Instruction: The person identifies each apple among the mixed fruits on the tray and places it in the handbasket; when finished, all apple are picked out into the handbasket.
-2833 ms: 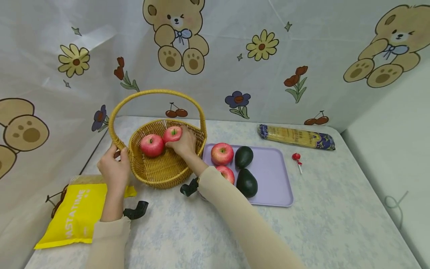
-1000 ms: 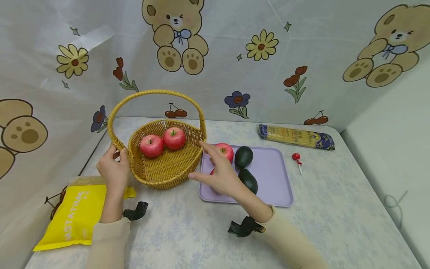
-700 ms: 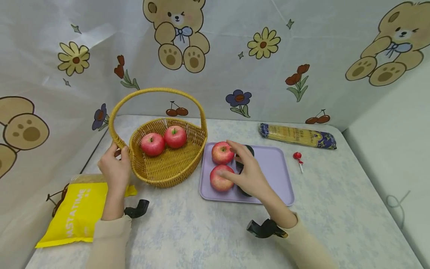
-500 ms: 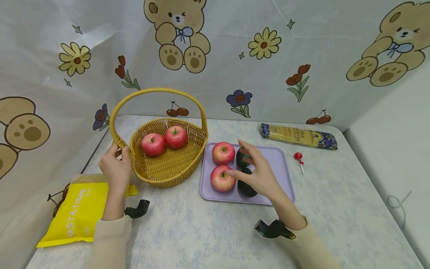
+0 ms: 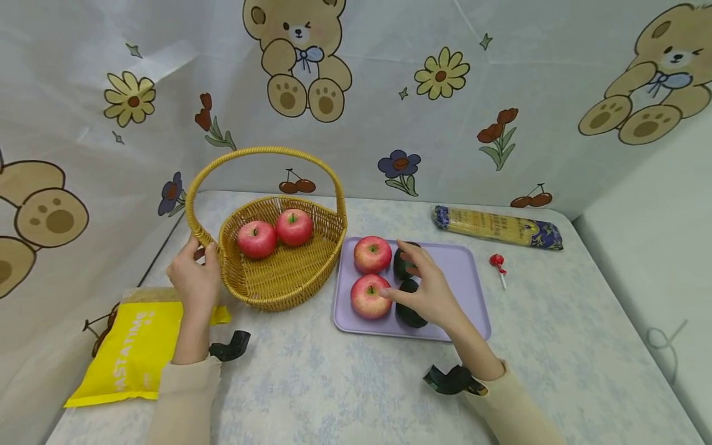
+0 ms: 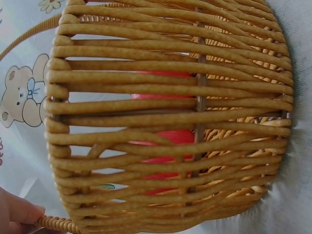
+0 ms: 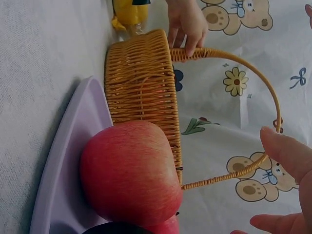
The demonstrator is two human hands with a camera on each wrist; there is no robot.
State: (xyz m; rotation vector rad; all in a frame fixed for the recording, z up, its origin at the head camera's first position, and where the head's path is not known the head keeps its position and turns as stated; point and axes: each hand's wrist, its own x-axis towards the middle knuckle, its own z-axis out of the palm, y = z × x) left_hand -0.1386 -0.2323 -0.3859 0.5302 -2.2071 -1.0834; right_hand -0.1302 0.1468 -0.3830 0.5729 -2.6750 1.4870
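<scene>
A yellow wicker basket (image 5: pixel 280 290) with a tall arched handle stands at the left, holding two red apples, a left apple (image 5: pixel 256 240) and a right apple (image 5: pixel 294 227). My left hand (image 5: pixel 194 277) pinches the foot of its handle. On a lilac tray (image 5: pixel 457 290) lie two more apples, a back apple (image 5: pixel 372 254) and a front apple (image 5: pixel 370 296). Beside them are two dark green avocados, partly hidden by my right hand (image 5: pixel 427 290). That hand hovers over the avocados, thumb and fingers spread apart, holding nothing. The right wrist view shows the front apple (image 7: pixel 129 170) close below the thumb.
A yellow pasta bag (image 5: pixel 130 352) lies at the left beside my left forearm. Behind the tray is a long noodle packet (image 5: pixel 495 227), and a red lollipop (image 5: pixel 497 262) lies right of the tray. A patterned cloth hangs along the back.
My right hand has let go of the right apple inside the basket, come out and moved right, over the tray. My left hand keeps its hold on the basket handle.
</scene>
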